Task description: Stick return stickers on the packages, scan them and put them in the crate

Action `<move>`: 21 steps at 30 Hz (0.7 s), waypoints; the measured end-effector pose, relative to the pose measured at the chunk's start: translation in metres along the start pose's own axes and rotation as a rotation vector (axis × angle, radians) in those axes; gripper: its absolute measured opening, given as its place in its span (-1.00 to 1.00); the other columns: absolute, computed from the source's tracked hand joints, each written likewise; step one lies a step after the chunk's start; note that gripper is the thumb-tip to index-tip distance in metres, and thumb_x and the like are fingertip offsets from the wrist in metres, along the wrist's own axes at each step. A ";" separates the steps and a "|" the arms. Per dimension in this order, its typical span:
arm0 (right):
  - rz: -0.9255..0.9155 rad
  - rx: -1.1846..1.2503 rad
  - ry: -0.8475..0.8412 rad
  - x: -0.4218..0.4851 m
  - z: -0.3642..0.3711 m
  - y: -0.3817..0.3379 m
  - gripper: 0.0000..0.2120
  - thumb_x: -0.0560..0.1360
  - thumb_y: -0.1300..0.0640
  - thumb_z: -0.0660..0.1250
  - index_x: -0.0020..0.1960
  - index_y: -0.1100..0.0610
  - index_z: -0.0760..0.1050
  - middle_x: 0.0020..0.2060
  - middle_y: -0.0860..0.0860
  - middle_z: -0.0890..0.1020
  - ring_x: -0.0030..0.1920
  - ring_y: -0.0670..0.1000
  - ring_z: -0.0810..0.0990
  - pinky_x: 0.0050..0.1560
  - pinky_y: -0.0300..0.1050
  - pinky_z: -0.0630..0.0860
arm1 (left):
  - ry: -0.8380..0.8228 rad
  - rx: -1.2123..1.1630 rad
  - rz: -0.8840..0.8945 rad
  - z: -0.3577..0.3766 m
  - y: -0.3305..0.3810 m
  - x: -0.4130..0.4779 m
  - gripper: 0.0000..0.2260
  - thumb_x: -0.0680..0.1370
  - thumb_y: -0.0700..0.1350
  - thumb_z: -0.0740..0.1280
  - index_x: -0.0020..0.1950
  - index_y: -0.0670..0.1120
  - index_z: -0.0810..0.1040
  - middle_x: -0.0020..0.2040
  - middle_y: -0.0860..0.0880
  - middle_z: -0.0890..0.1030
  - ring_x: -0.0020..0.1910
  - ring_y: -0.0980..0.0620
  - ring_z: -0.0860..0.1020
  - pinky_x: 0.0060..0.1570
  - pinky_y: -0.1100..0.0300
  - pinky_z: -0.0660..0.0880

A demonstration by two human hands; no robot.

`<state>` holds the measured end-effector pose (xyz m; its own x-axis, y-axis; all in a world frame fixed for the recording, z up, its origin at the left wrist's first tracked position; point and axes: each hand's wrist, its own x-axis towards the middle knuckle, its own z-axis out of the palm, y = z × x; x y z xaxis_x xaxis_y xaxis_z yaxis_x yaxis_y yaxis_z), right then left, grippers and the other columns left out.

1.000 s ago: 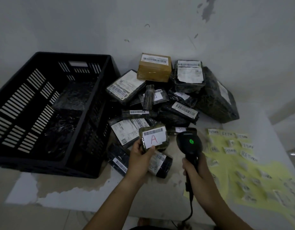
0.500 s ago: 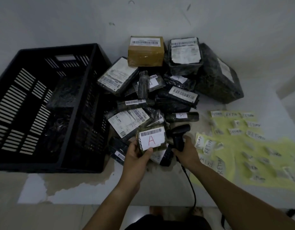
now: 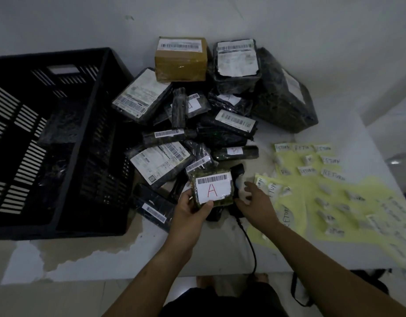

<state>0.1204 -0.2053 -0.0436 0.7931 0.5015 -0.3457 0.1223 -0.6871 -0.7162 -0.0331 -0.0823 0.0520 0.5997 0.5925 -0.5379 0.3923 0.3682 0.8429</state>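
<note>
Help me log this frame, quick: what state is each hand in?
Left hand: holding the package labelled A.
Right hand: open, fingers relaxed, beside the barcode scanner.

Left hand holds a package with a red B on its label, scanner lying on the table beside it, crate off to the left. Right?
No: the head view shows a red A, not a B, on the package in the left hand. The barcode scanner does lie beside it, the black crate to the left.
</note>
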 end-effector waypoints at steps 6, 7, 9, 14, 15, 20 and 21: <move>0.023 -0.048 0.201 0.006 -0.075 0.051 -0.62 0.52 0.19 0.38 0.32 0.21 0.47 0.23 0.16 0.58 0.10 0.16 0.60 -0.01 -0.17 0.38 | 0.023 -0.020 -0.025 0.036 -0.002 -0.002 -0.62 0.64 -0.21 0.37 0.41 0.07 0.44 0.23 0.10 0.65 0.17 0.18 0.60 -0.09 0.38 0.56; 0.035 -0.065 0.197 0.012 -0.084 0.059 -0.61 0.53 0.19 0.38 0.33 0.22 0.47 0.23 0.17 0.57 0.10 0.17 0.60 -0.01 -0.16 0.39 | 0.031 -0.025 -0.030 0.043 -0.003 -0.003 -0.63 0.63 -0.22 0.37 0.39 0.06 0.45 0.21 0.09 0.65 0.16 0.18 0.60 -0.09 0.39 0.58; 0.021 -0.119 0.143 0.023 -0.093 0.072 -0.60 0.52 0.21 0.37 0.34 0.23 0.46 0.24 0.19 0.56 0.10 0.18 0.61 0.01 -0.14 0.41 | 0.052 -0.031 -0.040 0.055 -0.005 -0.005 -0.66 0.63 -0.25 0.37 0.35 0.05 0.46 0.18 0.09 0.66 0.11 0.21 0.61 -0.09 0.41 0.59; -0.104 -0.309 0.040 0.044 -0.098 0.085 -0.61 0.50 0.20 0.36 0.31 0.22 0.50 0.17 0.22 0.58 0.10 0.22 0.58 0.08 -0.02 0.50 | 0.105 -0.051 -0.082 0.075 -0.008 -0.009 -0.69 0.63 -0.23 0.38 0.31 0.06 0.49 0.19 0.07 0.68 0.16 0.13 0.63 -0.08 0.34 0.59; -0.117 -0.359 0.031 0.047 -0.098 0.086 -0.61 0.49 0.18 0.36 0.31 0.22 0.51 0.16 0.21 0.58 0.10 0.23 0.58 0.09 -0.01 0.51 | 0.117 -0.054 -0.083 0.077 -0.009 -0.010 -0.68 0.63 -0.23 0.38 0.34 0.04 0.48 0.19 0.07 0.68 0.17 0.12 0.63 -0.06 0.32 0.57; -0.156 -0.550 -0.004 0.056 -0.096 0.086 -0.68 0.52 0.04 0.35 0.24 0.11 0.58 0.13 0.12 0.61 0.06 0.18 0.58 0.02 -0.03 0.51 | 0.152 -0.082 -0.079 0.083 -0.008 -0.012 -0.63 0.63 -0.23 0.38 0.41 0.00 0.46 0.23 0.01 0.68 0.10 0.07 0.62 -0.05 0.26 0.53; -0.167 -0.563 -0.001 0.057 -0.096 0.085 -0.71 0.52 0.03 0.35 0.20 0.10 0.59 0.10 0.11 0.61 0.04 0.18 0.58 -0.01 -0.04 0.50 | 0.151 -0.088 -0.077 0.084 -0.008 -0.013 -0.63 0.63 -0.24 0.38 0.41 -0.01 0.46 0.24 0.01 0.67 0.10 0.07 0.62 -0.05 0.26 0.53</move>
<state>0.2332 -0.2855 -0.0665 0.7354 0.6270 -0.2569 0.5437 -0.7723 -0.3285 0.0146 -0.1525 0.0514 0.4561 0.6587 -0.5984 0.3663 0.4738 0.8008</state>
